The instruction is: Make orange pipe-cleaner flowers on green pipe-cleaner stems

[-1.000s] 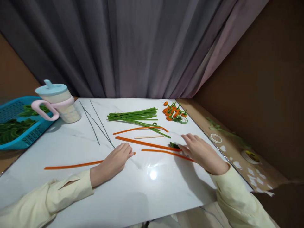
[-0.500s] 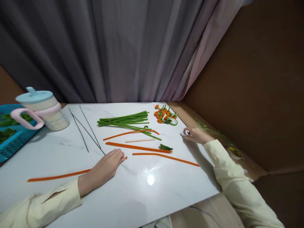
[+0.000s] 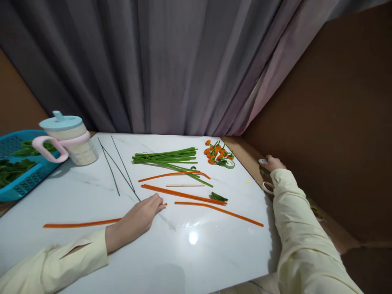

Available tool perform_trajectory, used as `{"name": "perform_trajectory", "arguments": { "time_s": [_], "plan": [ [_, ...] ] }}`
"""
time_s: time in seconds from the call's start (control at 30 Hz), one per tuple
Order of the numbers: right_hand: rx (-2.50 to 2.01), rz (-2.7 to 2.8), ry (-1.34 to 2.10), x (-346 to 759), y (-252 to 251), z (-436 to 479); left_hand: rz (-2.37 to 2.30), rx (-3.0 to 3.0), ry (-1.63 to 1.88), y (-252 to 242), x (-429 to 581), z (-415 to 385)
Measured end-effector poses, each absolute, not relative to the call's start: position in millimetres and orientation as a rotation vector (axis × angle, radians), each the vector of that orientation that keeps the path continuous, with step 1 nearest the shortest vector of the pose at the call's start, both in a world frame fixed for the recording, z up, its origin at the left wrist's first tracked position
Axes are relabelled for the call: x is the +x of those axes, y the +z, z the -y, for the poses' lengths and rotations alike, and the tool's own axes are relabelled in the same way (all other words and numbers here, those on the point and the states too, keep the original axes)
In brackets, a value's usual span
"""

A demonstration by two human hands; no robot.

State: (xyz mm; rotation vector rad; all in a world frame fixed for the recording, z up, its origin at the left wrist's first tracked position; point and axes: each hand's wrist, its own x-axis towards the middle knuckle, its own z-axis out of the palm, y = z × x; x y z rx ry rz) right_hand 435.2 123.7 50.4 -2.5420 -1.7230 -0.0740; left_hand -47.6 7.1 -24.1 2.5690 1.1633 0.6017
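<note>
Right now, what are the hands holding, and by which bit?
The left hand pinches an orange stick near one end, its tip poking out. Something white shows at the right hand, but I can't tell whether it's held.

No readable text, numbers or brands from where I stand. Cup (image 3: 82, 152) on the tabletop (image 3: 226, 245): faint pale patches on its side, no legible lettering. White object (image 3: 262, 161) at the right hand (image 3: 274, 163): too small to read.

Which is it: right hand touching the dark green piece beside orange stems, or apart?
Apart: the head view shows white tabletop between the right hand and the dark green piece.
</note>
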Motion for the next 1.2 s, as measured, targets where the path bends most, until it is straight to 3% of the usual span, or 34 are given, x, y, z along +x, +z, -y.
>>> {"name": "perform_trajectory", "arguments": {
  "time_s": [0.2,0.3,0.37,0.47,0.6,0.83,1.03,1.2],
  "plan": [
    [-2.278,1.896,-0.147,369,64,-99,-1.169,2.59,0.535,-26,-50,-9],
    [-1.948,2.26,0.135,301,56,-67,-1.195,2.476,0.537,-18,-48,-9],
    [-1.474,2.548,0.328,255,44,-41,-1.193,2.355,0.538,-9,-46,-9],
    [-1.188,2.749,0.181,203,25,-11,-1.166,2.19,0.511,5,-43,-9],
    [-1.184,2.856,0.139,175,13,-8,-1.11,1.951,0.387,18,-40,-9],
    [-1.253,2.73,0.639,168,26,-25,-0.951,1.802,0.358,35,-40,-8],
    [-1.186,1.996,1.321,164,54,-16,-1.079,1.775,0.493,56,-39,-6],
    [-1.085,1.797,1.28,157,76,-20,-1.042,1.806,0.782,70,-28,-13]
  ]
}}
